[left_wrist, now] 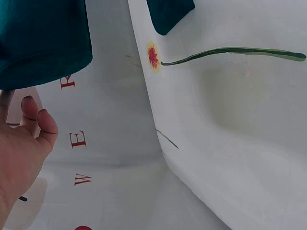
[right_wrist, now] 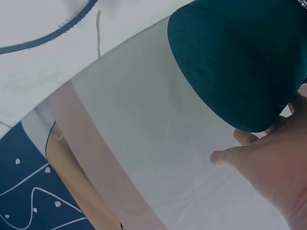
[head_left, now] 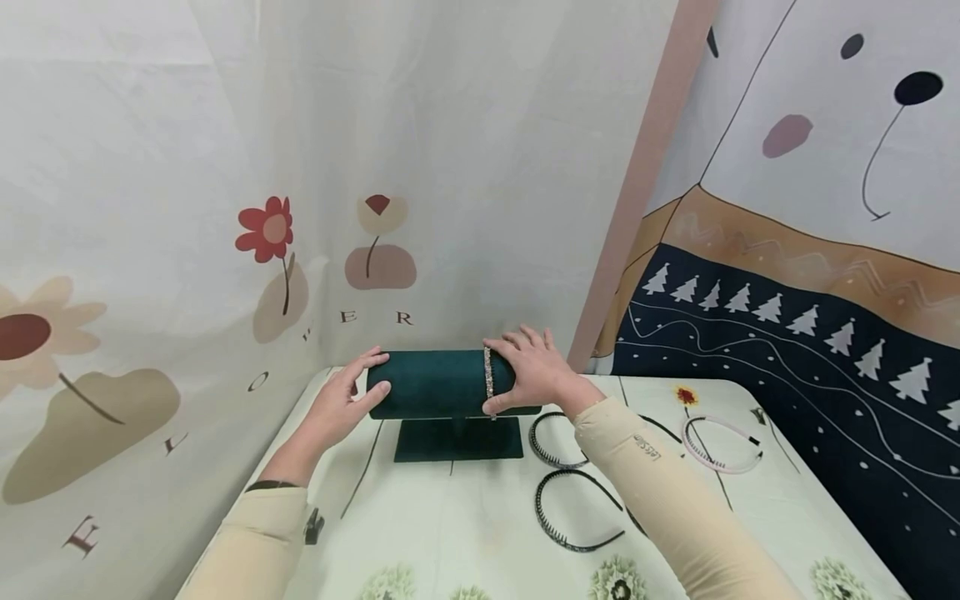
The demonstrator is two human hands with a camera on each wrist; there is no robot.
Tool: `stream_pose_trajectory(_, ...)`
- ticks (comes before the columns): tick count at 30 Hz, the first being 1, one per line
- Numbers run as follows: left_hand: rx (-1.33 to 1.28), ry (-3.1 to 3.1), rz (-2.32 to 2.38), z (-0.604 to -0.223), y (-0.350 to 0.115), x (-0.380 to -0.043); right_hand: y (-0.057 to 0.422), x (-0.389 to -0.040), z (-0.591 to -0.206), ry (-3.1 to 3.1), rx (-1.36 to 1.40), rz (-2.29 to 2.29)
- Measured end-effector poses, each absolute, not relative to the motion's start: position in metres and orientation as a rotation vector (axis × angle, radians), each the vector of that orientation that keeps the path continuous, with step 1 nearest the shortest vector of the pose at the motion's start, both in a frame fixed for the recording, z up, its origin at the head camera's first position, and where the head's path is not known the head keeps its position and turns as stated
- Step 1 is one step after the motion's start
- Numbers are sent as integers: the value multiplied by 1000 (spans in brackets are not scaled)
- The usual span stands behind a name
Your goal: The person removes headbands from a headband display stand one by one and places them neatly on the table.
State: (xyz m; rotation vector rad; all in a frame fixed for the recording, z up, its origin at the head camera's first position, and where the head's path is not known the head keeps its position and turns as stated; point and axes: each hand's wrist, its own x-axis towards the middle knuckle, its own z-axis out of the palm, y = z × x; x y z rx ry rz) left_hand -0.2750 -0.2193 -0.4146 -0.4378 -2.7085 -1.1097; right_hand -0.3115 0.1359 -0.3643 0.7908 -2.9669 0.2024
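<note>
A dark green velvet headband display stand (head_left: 431, 385), a horizontal roll on a flat base, stands at the back of the table. Around the roll, right of its middle, sits a sparkly beaded headband (head_left: 489, 375). My right hand (head_left: 536, 375) holds this band, thumb low at the front and index finger on top, its other fingers spread behind. At the roll's left end, my left hand (head_left: 341, 404) grips with thumb in front and index finger at the top edge. In the left wrist view, other fingers (left_wrist: 45, 127) curl beside the roll's end.
Right of the stand lie dark toothed headbands (head_left: 551, 508), partly under my right forearm, and a pale pink headband (head_left: 697, 454). A small dark clip (head_left: 313, 527) lies by my left sleeve. Printed curtains (head_left: 480, 167) hang close behind the table (head_left: 450, 517).
</note>
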Motion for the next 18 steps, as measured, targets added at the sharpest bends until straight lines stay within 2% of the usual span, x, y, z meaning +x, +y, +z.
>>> stream_pose_trajectory(18, -442, -2700, -1117, -419, -219, -278, 146, -314, -366, -2978, 779, 289)
